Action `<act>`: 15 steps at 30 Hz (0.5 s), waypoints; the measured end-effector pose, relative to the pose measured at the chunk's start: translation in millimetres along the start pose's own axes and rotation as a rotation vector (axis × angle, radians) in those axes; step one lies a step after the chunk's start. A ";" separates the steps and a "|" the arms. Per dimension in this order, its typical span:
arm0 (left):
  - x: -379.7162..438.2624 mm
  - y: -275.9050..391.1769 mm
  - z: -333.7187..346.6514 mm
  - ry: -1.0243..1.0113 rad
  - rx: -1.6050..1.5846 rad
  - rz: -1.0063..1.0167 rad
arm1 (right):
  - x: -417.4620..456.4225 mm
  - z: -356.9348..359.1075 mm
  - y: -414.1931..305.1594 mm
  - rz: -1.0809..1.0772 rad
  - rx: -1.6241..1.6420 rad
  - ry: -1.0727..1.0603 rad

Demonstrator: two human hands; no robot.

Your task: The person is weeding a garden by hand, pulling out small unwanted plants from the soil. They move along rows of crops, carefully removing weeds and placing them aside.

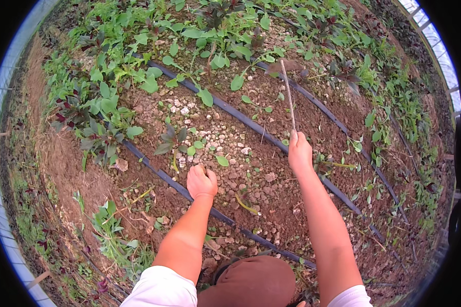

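Observation:
My right hand (300, 151) grips the lower end of a thin wooden handle (288, 94). The handle runs away from me to a rusty, soil-coloured hoe blade (288, 65), which lies by a black drip line (311, 100). My left hand (202, 182) is low over the soil with its fingers curled in; no object shows in it, though the inside of the fist is hidden. Just beyond that fist grow small green seedlings (222, 160) and a dark-leaved plant (171, 140). Pale crumbly clods (219, 140) surround them.
More drip lines (238, 115) cross the bed diagonally. Dense leafy weeds (215, 42) and red-leaved plants (71, 111) fill the far side. Pulled greenery (117, 238) lies at left. My brown-clothed knee (253, 278) is close below. Greenhouse walls (0, 153) curve along the rim.

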State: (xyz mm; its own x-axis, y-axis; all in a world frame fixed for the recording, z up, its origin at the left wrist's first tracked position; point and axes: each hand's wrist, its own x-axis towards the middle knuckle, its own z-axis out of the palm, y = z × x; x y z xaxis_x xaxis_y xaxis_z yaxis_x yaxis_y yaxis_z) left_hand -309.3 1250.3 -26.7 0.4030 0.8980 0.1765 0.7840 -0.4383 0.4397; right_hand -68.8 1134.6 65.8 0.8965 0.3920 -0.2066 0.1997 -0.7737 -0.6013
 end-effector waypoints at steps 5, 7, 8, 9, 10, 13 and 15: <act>2.6 -1.2 -2.9 -0.029 0.004 0.005 | 48.0 39.8 -34.6 0.087 -0.101 -0.037; 1.0 -2.5 -1.5 -0.045 -0.008 -0.009 | 50.2 53.8 -38.8 0.102 -0.120 -0.023; 1.2 -2.5 -0.3 -0.037 -0.013 -0.012 | 48.6 60.0 -40.4 0.105 -0.123 -0.012; 1.4 -3.0 -0.4 -0.037 -0.011 -0.014 | 47.4 66.4 -41.9 0.108 -0.124 -0.003; 1.6 -3.2 -0.8 -0.038 -0.010 -0.015 | 49.8 74.8 -40.9 0.099 -0.108 0.007; 2.6 -1.7 -0.3 -0.034 -0.013 0.000 | 56.7 89.2 -47.3 0.056 -0.038 -0.007; 3.1 -1.4 0.1 -0.032 -0.013 0.001 | 59.8 91.5 -48.2 0.056 -0.039 -0.071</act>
State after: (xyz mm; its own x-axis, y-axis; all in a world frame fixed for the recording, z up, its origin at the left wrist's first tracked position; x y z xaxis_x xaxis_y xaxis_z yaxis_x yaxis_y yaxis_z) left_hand -309.2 1253.7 -26.8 0.4190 0.8958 0.1484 0.7774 -0.4383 0.4511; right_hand -61.0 1240.9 11.8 0.8768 0.3805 -0.2941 0.1664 -0.8139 -0.5567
